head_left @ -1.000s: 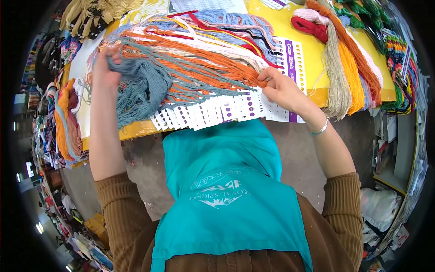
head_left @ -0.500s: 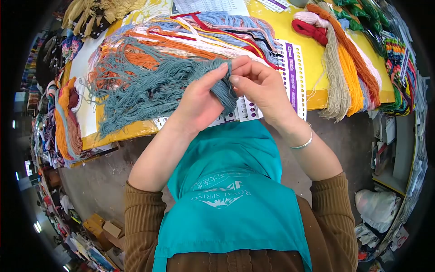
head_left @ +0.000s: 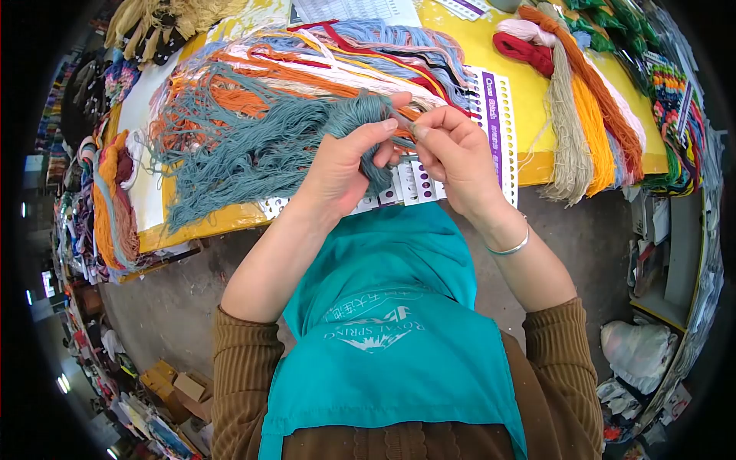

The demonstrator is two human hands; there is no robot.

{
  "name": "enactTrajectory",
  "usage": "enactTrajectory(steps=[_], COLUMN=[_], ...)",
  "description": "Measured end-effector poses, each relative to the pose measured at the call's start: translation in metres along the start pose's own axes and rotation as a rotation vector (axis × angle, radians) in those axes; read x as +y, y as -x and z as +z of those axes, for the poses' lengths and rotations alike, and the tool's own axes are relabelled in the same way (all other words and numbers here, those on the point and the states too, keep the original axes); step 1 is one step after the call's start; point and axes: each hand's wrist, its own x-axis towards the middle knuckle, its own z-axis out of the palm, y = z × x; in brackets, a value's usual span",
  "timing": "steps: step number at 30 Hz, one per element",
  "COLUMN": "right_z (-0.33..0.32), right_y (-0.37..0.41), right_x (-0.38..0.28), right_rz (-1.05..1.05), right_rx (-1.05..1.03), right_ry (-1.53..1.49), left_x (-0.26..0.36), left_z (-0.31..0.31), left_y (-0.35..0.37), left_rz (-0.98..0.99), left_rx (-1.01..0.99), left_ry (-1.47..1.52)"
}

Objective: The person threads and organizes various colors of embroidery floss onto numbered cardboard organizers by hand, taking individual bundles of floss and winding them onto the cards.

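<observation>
A thick hank of grey-teal embroidery thread [head_left: 261,146] lies across the table, its loose ends spread to the left. My left hand [head_left: 341,165] is closed round the looped right end of the hank, with the thumb on top. Just to the right, my right hand [head_left: 464,157] pinches thumb and forefinger together on a few thin teal strands drawn from that end; the tips partly hide them. Under and beside my hands lie white punched thread cards, one with a purple "Cross Stitch" strip [head_left: 494,126].
Orange, white, red and blue threads [head_left: 345,54] lie behind the hank on the yellow table [head_left: 529,165]. Further hanks, including a beige one [head_left: 569,146], hang over the right edge. Printed sheets [head_left: 356,11] lie at the back. Cardboard boxes [head_left: 188,387] stand on the floor at left.
My right hand has moved slightly right and down, away from the hank's end, pinching strands. The looped end has turned upward and bunched in my left hand, whose fingers have curled in.
</observation>
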Motion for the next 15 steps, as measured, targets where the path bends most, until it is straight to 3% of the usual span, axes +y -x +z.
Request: enactTrajectory(steps=[4,7,9,10,11,13,14,15], right_z=[-0.001,-0.014,-0.04,-0.047,-0.055,-0.108,-0.134,-0.167], right_y=[-0.004,-0.002,-0.01,-0.011,-0.011,-0.015,-0.007,0.001], right_x=[0.005,-0.018,-0.028,-0.045,-0.067,-0.11,-0.133,-0.156], right_rz=[-0.093,-0.144,-0.299,-0.315,-0.328,-0.302,-0.397,-0.49], right_rx=[-0.004,-0.04,-0.024,0.006,0.039,-0.038,-0.072,-0.108], right_ry=[0.269,0.661,0.56,0.291,0.023,-0.345,-0.263,-0.181], left_x=[0.002,0.011,0.031,0.044,0.056,0.089,0.111,0.134], left_z=[0.002,0.001,-0.018,-0.033,-0.051,-0.092,-0.114,-0.136], left_y=[-0.003,-0.003,0.0,0.001,0.002,0.0,0.002,0.012], left_rz=[0.04,0.013,-0.124,-0.194,-0.253,-0.118,-0.06,0.076], left_rx=[0.045,0.021,-0.137,-0.216,-0.15,-0.172,-0.194,-0.027], left_ry=[-0.084,-0.303,-0.232,-0.195,-0.003,0.224,0.326,0.259])
